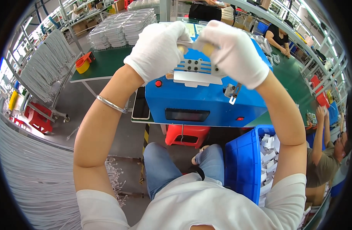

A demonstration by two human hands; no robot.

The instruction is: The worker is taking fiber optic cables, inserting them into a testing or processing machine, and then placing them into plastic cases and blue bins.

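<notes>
Both gloved hands meet above the blue machine (199, 99) on the green surface (107, 63). The left hand (157, 50) and the right hand (233, 51) each pinch an end of a small pale piece (191, 44) — fingers closed on it — just over the machine's metal plate (195, 71). A blue bin (243, 165) of white parts sits near right; clear trays (120, 28) lie far left.
</notes>
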